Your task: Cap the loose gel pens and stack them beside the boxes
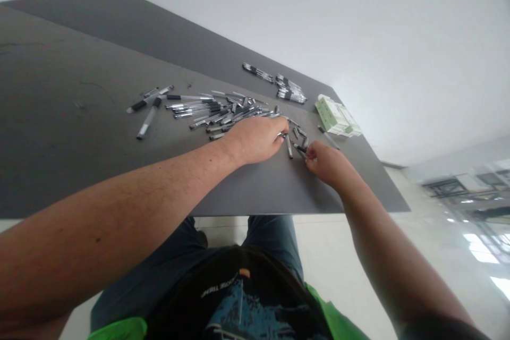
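My left hand point(261, 138) is at the right end of a heap of clear and silver pens point(235, 111) with dark grips. Its fingers are curled together, and what they pinch is mostly hidden. My right hand point(324, 162) is closed on a pen point(299, 147), whose dark end points left toward my other hand. Between the hands a short clear pen piece point(289, 146) lies on the grey table point(255, 191). Small caps point(302, 133) are scattered just beyond the right fingertips.
Bundled pens point(290, 89) lie toward the back, with another bundle point(258, 71) to their left. Green and white boxes point(338, 117) stand at the right, a single pen point(329, 137) in front of them. Several thicker pens point(149, 118) lie at the left. A white wall borders the far edge.
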Demonstrator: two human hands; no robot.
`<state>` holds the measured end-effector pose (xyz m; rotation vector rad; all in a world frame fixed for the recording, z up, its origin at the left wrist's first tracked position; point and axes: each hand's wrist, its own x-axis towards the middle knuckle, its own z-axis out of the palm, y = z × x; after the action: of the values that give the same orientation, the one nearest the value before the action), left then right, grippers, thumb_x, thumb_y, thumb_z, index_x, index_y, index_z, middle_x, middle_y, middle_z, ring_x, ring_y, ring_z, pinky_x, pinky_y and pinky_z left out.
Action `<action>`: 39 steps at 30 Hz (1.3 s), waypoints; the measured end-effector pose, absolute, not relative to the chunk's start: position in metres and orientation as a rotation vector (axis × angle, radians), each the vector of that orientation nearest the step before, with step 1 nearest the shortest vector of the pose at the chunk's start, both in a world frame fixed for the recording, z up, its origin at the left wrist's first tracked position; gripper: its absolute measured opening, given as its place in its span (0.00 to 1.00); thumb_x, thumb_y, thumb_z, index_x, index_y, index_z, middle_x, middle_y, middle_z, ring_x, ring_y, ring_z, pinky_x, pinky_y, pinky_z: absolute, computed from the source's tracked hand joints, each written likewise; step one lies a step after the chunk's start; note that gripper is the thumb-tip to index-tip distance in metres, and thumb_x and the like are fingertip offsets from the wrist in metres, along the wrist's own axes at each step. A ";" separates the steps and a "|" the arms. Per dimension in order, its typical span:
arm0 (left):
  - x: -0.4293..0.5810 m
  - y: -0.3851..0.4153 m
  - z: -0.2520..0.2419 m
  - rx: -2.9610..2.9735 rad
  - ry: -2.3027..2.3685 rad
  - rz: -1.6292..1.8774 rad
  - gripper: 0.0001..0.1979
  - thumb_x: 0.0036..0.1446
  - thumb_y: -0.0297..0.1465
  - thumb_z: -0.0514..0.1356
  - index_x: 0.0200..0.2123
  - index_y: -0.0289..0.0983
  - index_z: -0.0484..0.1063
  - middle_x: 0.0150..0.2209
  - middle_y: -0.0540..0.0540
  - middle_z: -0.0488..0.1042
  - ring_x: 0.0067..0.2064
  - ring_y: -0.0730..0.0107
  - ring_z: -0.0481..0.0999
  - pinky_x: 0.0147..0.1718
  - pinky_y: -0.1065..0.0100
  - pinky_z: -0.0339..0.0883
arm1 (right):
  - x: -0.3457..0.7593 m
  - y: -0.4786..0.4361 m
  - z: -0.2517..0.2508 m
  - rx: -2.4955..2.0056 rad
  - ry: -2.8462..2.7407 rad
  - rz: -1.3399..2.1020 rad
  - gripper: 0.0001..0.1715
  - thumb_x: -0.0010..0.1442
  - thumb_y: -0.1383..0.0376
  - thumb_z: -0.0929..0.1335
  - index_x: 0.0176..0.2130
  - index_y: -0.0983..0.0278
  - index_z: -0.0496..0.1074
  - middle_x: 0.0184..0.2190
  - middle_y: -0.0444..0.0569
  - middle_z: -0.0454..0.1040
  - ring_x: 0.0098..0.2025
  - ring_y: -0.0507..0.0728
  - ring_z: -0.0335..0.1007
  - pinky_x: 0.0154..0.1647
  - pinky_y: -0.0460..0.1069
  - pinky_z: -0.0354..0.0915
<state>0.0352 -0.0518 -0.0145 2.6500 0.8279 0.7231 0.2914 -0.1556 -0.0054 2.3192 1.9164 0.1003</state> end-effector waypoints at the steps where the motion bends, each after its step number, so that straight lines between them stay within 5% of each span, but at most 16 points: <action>1: 0.035 -0.052 -0.014 2.652 0.829 0.725 0.18 0.74 0.31 0.59 0.61 0.40 0.82 0.44 0.41 0.89 0.51 0.48 0.89 0.50 0.55 0.77 | 0.292 -0.160 -0.005 2.325 1.904 0.100 0.09 0.69 0.68 0.73 0.48 0.59 0.81 0.46 0.55 0.90 0.49 0.66 0.87 0.46 0.53 0.71; 24: 0.033 -0.052 -0.010 2.667 0.888 0.649 0.18 0.74 0.32 0.60 0.61 0.40 0.82 0.43 0.41 0.88 0.48 0.50 0.88 0.47 0.57 0.75 | 0.323 -0.188 -0.001 2.332 1.880 0.012 0.10 0.65 0.71 0.73 0.46 0.59 0.79 0.43 0.52 0.89 0.44 0.64 0.85 0.42 0.51 0.67; 31: 0.033 -0.052 -0.010 2.670 0.878 0.653 0.18 0.73 0.32 0.60 0.62 0.41 0.82 0.42 0.42 0.88 0.47 0.50 0.88 0.46 0.58 0.75 | 0.313 -0.165 0.001 2.330 1.924 0.099 0.09 0.73 0.62 0.72 0.46 0.60 0.84 0.44 0.54 0.89 0.46 0.64 0.84 0.44 0.53 0.68; 39: 0.033 -0.052 -0.010 2.683 0.886 0.638 0.19 0.74 0.32 0.59 0.62 0.41 0.82 0.45 0.41 0.88 0.50 0.48 0.88 0.48 0.55 0.76 | 0.293 -0.139 -0.009 2.257 1.996 0.137 0.13 0.75 0.62 0.71 0.48 0.63 0.86 0.46 0.58 0.88 0.49 0.65 0.84 0.49 0.54 0.70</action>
<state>0.0332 -0.0518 -0.0099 2.6834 0.8864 0.6380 0.2933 -0.1391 -0.0091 2.2572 1.9963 0.1370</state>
